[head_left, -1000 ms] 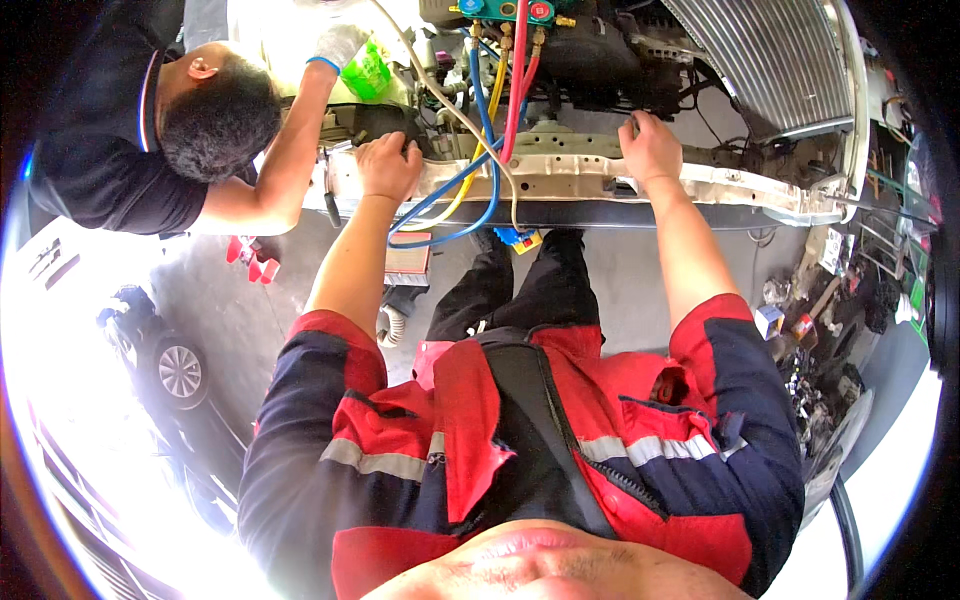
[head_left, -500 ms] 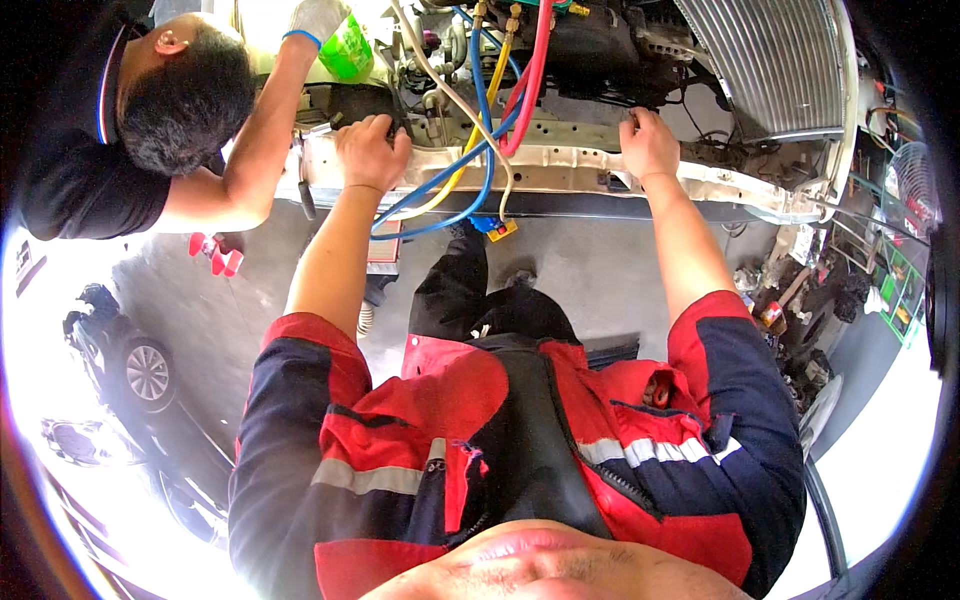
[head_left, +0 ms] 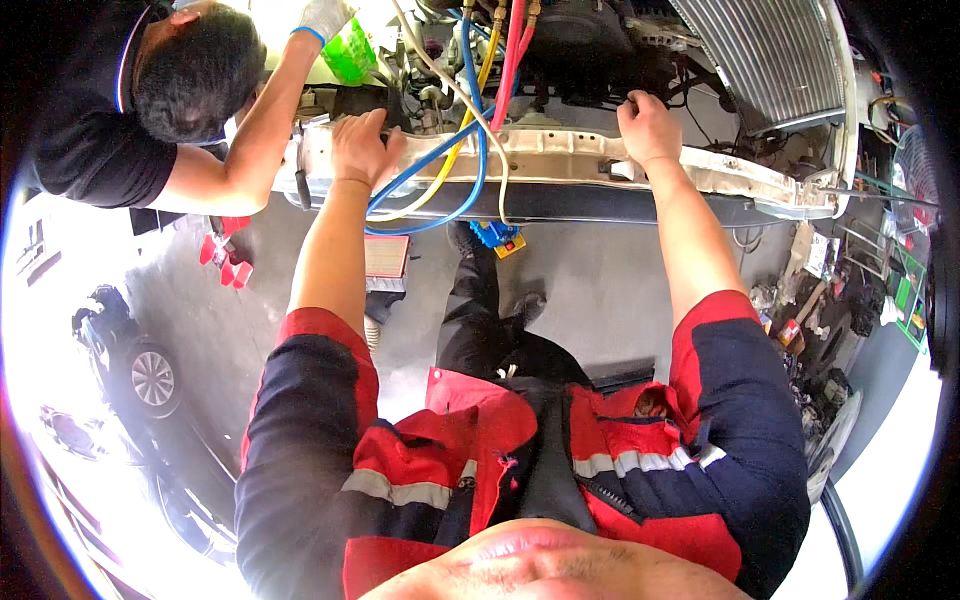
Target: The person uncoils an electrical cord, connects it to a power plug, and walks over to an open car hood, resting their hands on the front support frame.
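Note:
My left hand (head_left: 365,150) rests at the car's pale front crossbeam (head_left: 535,150), fingers curled over its back edge. My right hand (head_left: 648,130) is further along the beam, fingers bent past its upper edge; what its fingertips grip is hidden. Between my hands, blue hoses (head_left: 472,70), a yellow hose (head_left: 450,175), a red hose (head_left: 510,70) and a cream hose (head_left: 505,190) hang over the beam. Behind it is the dark engine bay (head_left: 570,50), with a finned radiator or condenser (head_left: 760,60) at the right.
A co-worker (head_left: 110,140) leans in at upper left, gloved hand (head_left: 320,20) beside a bright green object (head_left: 350,55). Below lie red parts (head_left: 225,260), a blue-yellow item (head_left: 497,238) and a boxed-shaped filter (head_left: 385,260). A car (head_left: 150,380) is lower left; clutter (head_left: 800,320) lines the right.
My right foot has moved back from beside my left one, leaving the leg bent. The co-worker's head and arm have shifted leftward. My hands stay at the beam, slightly higher in view.

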Demonstrator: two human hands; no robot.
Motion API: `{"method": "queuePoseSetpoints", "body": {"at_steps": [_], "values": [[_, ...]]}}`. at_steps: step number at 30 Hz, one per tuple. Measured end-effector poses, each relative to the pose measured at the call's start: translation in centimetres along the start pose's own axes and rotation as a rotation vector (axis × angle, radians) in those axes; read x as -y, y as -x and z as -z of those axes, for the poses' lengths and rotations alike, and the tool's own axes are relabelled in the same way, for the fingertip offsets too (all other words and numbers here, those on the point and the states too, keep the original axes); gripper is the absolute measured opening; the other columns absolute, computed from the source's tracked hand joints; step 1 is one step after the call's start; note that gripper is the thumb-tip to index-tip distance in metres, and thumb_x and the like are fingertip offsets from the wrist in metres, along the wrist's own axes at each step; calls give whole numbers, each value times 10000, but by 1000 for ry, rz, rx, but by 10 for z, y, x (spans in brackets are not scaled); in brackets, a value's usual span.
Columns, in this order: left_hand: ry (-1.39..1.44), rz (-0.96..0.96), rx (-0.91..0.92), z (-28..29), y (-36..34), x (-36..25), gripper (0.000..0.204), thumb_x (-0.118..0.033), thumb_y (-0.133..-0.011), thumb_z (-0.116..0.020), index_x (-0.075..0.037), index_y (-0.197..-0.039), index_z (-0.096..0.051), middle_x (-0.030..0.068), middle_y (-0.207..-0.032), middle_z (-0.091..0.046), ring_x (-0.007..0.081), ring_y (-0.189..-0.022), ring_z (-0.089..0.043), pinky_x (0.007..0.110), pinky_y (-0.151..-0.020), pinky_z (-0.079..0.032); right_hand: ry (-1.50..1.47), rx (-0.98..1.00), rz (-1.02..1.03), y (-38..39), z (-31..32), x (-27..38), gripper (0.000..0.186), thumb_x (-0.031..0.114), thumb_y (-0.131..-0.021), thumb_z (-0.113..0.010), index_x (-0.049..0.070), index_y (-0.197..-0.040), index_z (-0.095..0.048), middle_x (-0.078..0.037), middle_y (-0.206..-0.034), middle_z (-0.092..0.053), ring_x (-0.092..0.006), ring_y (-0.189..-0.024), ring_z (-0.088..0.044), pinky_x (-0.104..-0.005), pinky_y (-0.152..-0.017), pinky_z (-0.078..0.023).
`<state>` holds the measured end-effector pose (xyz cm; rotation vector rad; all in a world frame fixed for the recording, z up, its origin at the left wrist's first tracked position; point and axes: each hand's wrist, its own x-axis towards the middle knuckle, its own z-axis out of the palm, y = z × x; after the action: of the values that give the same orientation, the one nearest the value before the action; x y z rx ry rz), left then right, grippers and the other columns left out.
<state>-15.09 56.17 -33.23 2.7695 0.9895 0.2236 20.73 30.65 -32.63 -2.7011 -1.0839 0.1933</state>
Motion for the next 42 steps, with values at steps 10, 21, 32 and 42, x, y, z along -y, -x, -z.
{"method": "queuePoseSetpoints", "body": {"at_steps": [10, 21, 32, 42], "values": [[-39, 12, -66, -9, 4, 1, 380, -364, -846, -620, -95, -1111, -662, 99, -1046, -697, 303, -1068, -614, 464, -1117, -333, -29, -402, 153, 7, -6, -3, 346, 327, -890, -552, 127, -1155, -649, -126, -1088, -689, -351, -958, -671, -462, -823, -550], [13, 64, -23, 0, 3, -4, 379, -358, -828, -622, -81, -1080, -680, 135, -970, -708, 326, -1009, -625, 445, -988, -422, 39, -98, 174, 8, 0, -2, 285, 301, -922, -534, 94, -1061, -670, -118, -1031, -699, -346, -916, -675, -470, -786, -550], [1, 100, -14, 4, 1, -7, 434, -338, -821, -631, -90, -1177, -625, 150, -939, -700, 345, -972, -624, 467, -944, -441, -2, -79, 120, 7, 6, 4, 333, 327, -921, -542, 106, -1138, -664, -113, -1082, -694, -337, -961, -675, -452, -827, -551], [12, 68, -22, 2, 2, -4, 421, -329, -825, -634, -90, -1171, -629, 146, -955, -693, 337, -978, -619, 459, -957, -431, -25, -91, 132, 8, 1, -1, 325, 344, -921, -538, 109, -1098, -677, -94, -1095, -705, -306, -983, -678, -433, -834, -553]]}}
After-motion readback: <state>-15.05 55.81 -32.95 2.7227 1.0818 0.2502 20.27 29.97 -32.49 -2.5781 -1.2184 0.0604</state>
